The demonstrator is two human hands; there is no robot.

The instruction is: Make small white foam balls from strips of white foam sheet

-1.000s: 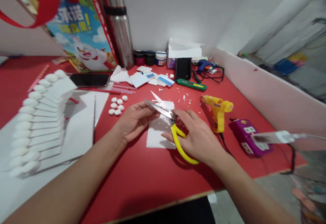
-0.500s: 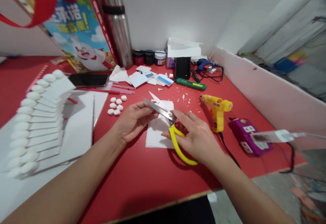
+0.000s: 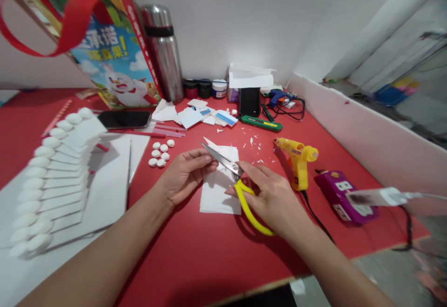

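Note:
My right hand (image 3: 267, 193) holds yellow-handled scissors (image 3: 249, 211), their blades pointing up and left. At the blades is my left hand (image 3: 188, 174), its fingers pinched together; whatever lies between the fingertips is too small or hidden to name. Below the hands, white paper sheets (image 3: 218, 197) lie on the red table (image 3: 181, 251). A pointed white piece shows just behind the blades. Left of the sheets sits a small group of round white pieces (image 3: 160, 153).
A curved row of white strips with round ends (image 3: 63, 172) stands at left. Behind are a phone (image 3: 124, 119), flask (image 3: 164, 60), paint jars (image 3: 205, 89) and green cutter (image 3: 261, 123). At right are a yellow glue gun (image 3: 298, 158) and purple box (image 3: 337, 195).
The whole view has shifted, so the table and its objects appear slightly lower. Both hands and the scissors keep nearly the same pose.

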